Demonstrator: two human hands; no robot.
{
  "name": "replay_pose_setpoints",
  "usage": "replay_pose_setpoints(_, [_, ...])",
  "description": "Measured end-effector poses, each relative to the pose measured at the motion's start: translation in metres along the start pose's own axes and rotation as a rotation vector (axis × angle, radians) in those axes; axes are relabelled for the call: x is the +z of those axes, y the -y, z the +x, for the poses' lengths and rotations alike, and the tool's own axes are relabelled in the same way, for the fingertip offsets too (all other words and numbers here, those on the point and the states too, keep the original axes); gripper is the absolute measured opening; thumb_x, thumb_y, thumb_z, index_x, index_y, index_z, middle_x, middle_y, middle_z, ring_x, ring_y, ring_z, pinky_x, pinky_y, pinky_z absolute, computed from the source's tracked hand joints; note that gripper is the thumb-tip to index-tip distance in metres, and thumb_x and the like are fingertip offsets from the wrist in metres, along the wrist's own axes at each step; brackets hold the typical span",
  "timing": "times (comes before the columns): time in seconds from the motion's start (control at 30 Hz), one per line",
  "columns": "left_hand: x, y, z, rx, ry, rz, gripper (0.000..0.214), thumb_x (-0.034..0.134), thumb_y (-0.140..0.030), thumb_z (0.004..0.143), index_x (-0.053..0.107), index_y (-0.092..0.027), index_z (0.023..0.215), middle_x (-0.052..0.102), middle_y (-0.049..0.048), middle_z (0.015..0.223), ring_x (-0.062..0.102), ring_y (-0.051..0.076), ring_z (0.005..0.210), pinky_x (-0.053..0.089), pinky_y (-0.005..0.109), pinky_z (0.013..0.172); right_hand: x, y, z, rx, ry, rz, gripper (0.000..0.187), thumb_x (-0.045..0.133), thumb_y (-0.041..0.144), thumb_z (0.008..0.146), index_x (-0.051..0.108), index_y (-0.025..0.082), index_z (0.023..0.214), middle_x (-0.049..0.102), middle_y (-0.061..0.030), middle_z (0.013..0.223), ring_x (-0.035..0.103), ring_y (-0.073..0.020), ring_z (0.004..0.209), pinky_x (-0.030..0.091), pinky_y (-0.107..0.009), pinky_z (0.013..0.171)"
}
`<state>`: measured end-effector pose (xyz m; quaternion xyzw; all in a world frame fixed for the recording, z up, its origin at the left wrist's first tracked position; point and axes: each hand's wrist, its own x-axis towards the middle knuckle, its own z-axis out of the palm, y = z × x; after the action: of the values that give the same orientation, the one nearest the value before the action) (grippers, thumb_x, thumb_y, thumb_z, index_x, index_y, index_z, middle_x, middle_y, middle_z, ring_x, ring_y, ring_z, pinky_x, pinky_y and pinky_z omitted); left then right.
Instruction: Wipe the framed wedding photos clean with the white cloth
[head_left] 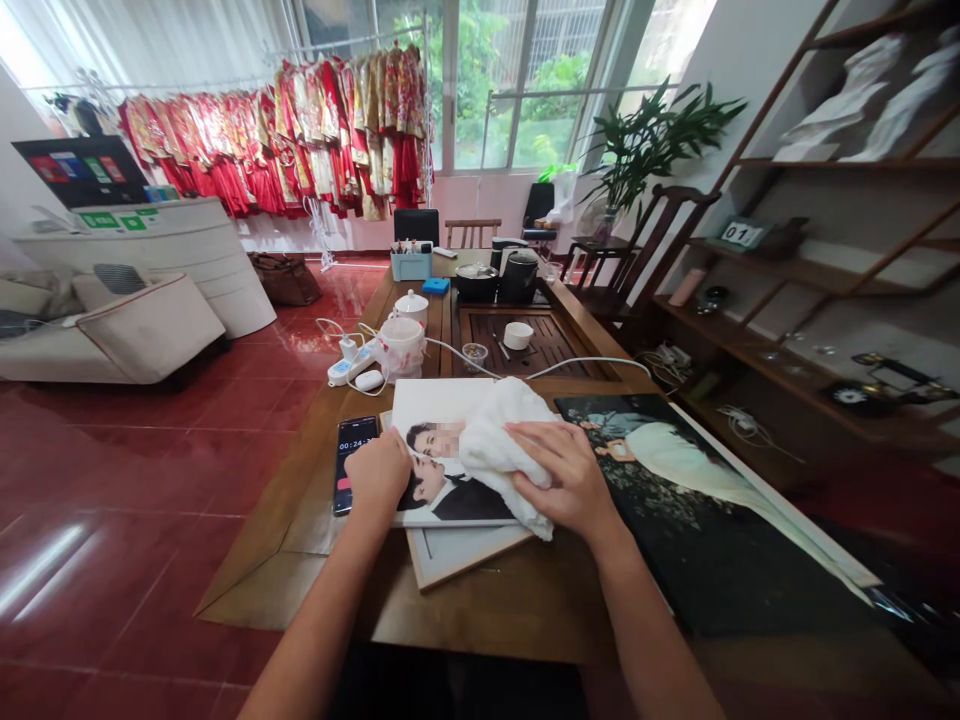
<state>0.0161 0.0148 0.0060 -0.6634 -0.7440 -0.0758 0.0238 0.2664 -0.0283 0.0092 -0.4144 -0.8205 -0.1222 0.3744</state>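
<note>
A photo panel (pixel 442 392) with a portrait of two people lies flat on the wooden table. My left hand (pixel 379 472) is closed at the panel's left edge, its fingertips mostly out of sight. Bunched on the panel's right part is a white cloth (pixel 499 425), with my right hand (pixel 562 470) pressed over it and its fingers curved round the folds. Under the panel, a light framed board (pixel 457 555) sticks out at an angle toward me. A phone (pixel 343 500) showing a running timer lies just left of my left hand.
To the right lies a large dark photo panel (pixel 690 560). A power strip (pixel 346 368), a white mug (pixel 401 345) and a white cable (pixel 592 360) are beyond the panel. Farther back is a tea tray (pixel 480 325) with a small white cup (pixel 518 335). Shelves (pixel 795 270) stand at right.
</note>
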Motion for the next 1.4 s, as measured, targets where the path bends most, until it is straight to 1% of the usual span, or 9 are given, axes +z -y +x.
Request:
replay_pose_setpoints(0.3, [0.007,0.005,0.003,0.006,0.035,-0.003,0.046,0.028,-0.027,0.093,0.071,-0.012,0.086,0.069,0.0170,0.074,0.069,0.031,0.077,0.046,0.037,0.063,0.004,-0.001,-0.001,-0.003,0.049,0.014,0.053,0.059,0.024,0.080,0.050,0.031,0.132,0.061,-0.0046,0.127,0.059,-0.0245,0.111,0.037,-0.046,0.097])
replay_pose_setpoints(0.5, [0.000,0.005,0.006,0.006,0.042,-0.021,0.049,0.032,-0.037,0.092,0.073,-0.012,0.084,0.070,0.0168,0.076,0.068,0.030,0.076,0.044,0.034,0.064,0.005,-0.001,0.000,-0.001,0.052,0.017,0.054,0.059,0.022,0.079,0.051,0.030,0.132,0.062,-0.0048,0.125,0.059,-0.0248,0.110,0.039,-0.047,0.095])
replay_pose_setpoints(0.7, [-0.007,0.009,0.007,0.038,0.068,0.020,0.046,0.034,-0.038,0.092,0.072,-0.013,0.086,0.068,0.0158,0.075,0.067,0.030,0.077,0.043,0.035,0.065,0.004,-0.001,0.001,0.003,0.050,0.027,0.055,0.059,0.022,0.079,0.050,0.031,0.133,0.063,-0.0044,0.125,0.060,-0.0253,0.109,0.040,-0.046,0.094])
replay_pose_setpoints(0.8, [-0.013,0.010,0.008,0.053,-0.003,0.016,0.042,0.031,-0.036,0.094,0.066,-0.013,0.096,0.067,0.0144,0.085,0.065,0.028,0.080,0.044,0.033,0.065,0.005,-0.001,0.001,-0.001,0.058,0.025,0.056,0.059,0.022,0.079,0.048,0.031,0.134,0.062,-0.0049,0.125,0.059,-0.0254,0.110,0.040,-0.046,0.094])
replay_pose_setpoints(0.87, [-0.018,0.009,0.012,0.120,-0.069,-0.011,0.036,0.031,-0.032,0.095,0.062,-0.014,0.100,0.064,0.0140,0.094,0.063,0.027,0.087,0.044,0.032,0.068,0.005,-0.001,0.001,-0.003,0.061,0.027,0.056,0.059,0.021,0.080,0.048,0.031,0.134,0.062,-0.0052,0.125,0.059,-0.0253,0.110,0.040,-0.046,0.094])
replay_pose_setpoints(0.97, [-0.018,0.003,0.020,0.372,-0.083,-0.099,0.027,0.036,-0.027,0.094,0.058,-0.016,0.104,0.061,0.0125,0.102,0.059,0.025,0.099,0.044,0.033,0.082,0.007,-0.001,0.002,0.007,0.077,0.038,0.056,0.059,0.020,0.079,0.048,0.030,0.133,0.062,-0.0058,0.124,0.058,-0.0256,0.112,0.039,-0.047,0.095])
replay_pose_setpoints(1.1, [0.001,-0.001,0.030,0.625,-0.046,-0.288,0.030,0.039,-0.028,0.095,0.051,-0.021,0.122,0.052,0.0105,0.129,0.046,0.023,0.123,0.036,0.036,0.102,0.009,0.001,0.003,0.041,0.175,0.055,0.058,0.059,0.023,0.077,0.047,0.028,0.134,0.059,-0.0070,0.127,0.055,-0.0272,0.116,0.038,-0.050,0.098])
replay_pose_setpoints(1.27, [0.026,0.003,0.029,0.642,-0.031,-0.399,0.033,0.035,-0.029,0.098,0.050,-0.021,0.126,0.048,0.0101,0.136,0.040,0.021,0.130,0.029,0.039,0.110,0.011,0.009,0.008,0.059,0.285,0.021,0.050,0.061,0.030,0.078,0.052,0.028,0.127,0.054,-0.0080,0.134,0.049,-0.0278,0.122,0.031,-0.053,0.106])
replay_pose_setpoints(1.4, [0.032,0.006,0.025,0.623,-0.070,-0.409,0.035,0.036,-0.028,0.097,0.048,-0.021,0.129,0.046,0.0102,0.139,0.038,0.022,0.132,0.028,0.041,0.111,0.013,0.016,0.014,0.078,0.384,-0.026,0.047,0.064,0.044,0.075,0.057,0.024,0.117,0.048,-0.0088,0.141,0.042,-0.0303,0.130,0.023,-0.055,0.111])
